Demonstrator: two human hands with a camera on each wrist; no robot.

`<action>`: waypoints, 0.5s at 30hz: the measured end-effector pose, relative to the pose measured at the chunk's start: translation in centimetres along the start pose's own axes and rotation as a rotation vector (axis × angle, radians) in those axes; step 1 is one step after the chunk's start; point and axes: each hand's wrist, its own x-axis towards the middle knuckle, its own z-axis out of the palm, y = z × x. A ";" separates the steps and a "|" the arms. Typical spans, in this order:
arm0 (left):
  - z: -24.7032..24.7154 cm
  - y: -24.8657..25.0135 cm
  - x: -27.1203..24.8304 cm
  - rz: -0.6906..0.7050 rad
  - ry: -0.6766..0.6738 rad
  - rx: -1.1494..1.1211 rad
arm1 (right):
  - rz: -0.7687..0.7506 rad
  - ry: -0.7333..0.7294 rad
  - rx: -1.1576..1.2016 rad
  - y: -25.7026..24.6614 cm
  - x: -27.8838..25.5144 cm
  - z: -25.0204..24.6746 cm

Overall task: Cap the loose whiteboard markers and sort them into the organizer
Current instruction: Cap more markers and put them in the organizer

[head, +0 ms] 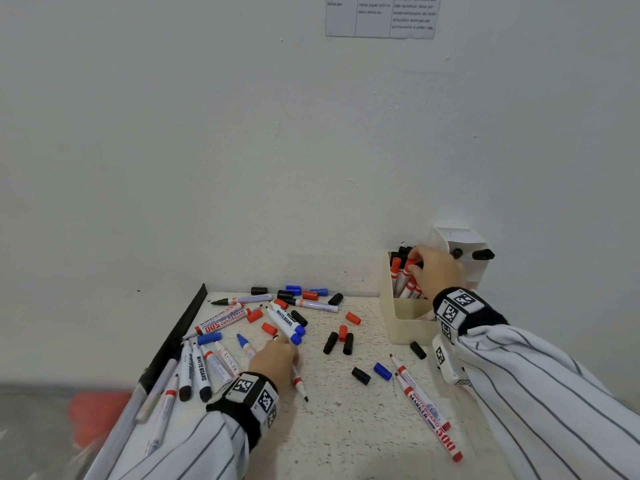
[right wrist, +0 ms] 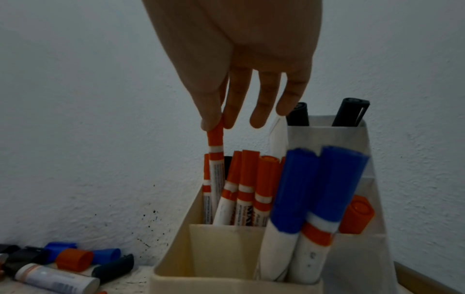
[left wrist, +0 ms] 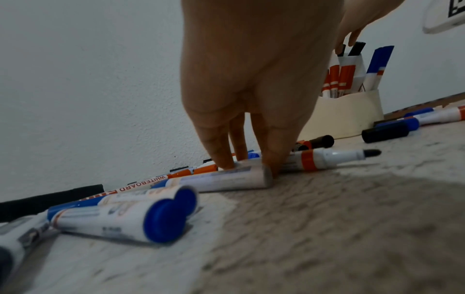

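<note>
My right hand (right wrist: 234,49) pinches the cap end of a red-capped marker (right wrist: 216,159) between thumb and forefinger, holding it upright in the cream organizer (right wrist: 226,258) among other red ones, with 2 blue-capped markers (right wrist: 309,199) in a nearer compartment. My left hand (head: 275,362) reaches down to the table (head: 346,427), fingertips (left wrist: 221,157) curled onto an uncapped marker (left wrist: 324,158) lying flat among scattered markers and loose caps (head: 341,336).

Organizer (head: 408,320): far right of my desk (head: 346,427), against the wall, markers standing inside. Loose markers (head: 221,322): left half. Loose caps (head: 337,342): far edge and centre. Two markers (head: 424,407): near right.
</note>
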 end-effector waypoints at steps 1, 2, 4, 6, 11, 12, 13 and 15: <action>-0.1 0.0 -0.1 0.007 0.000 0.012 | -0.006 -0.003 -0.023 -0.1 0.0 0.1; -0.2 0.0 -0.1 0.008 0.003 0.018 | -0.012 -0.014 -0.047 -0.2 -0.1 0.3; -0.4 0.0 -0.3 0.009 0.029 0.012 | -0.017 -0.063 -0.082 -0.6 -0.3 0.3; -0.7 0.1 -0.5 0.008 0.097 -0.014 | -0.012 -0.118 -0.100 -0.9 -0.5 0.3; -1.7 1.1 -1.2 -0.018 0.321 -0.168 | 0.034 -0.219 -0.179 -1.3 -0.9 0.0; -1.9 1.3 -1.4 -0.023 0.353 -0.213 | 0.032 -0.237 -0.199 -1.4 -0.9 -0.1; -2.1 1.6 -1.6 -0.028 0.370 -0.258 | 0.030 -0.249 -0.215 -1.5 -1.0 -0.2; -2.2 2.0 -1.7 -0.043 0.361 -0.367 | 0.025 -0.255 -0.249 -1.5 -0.9 -0.2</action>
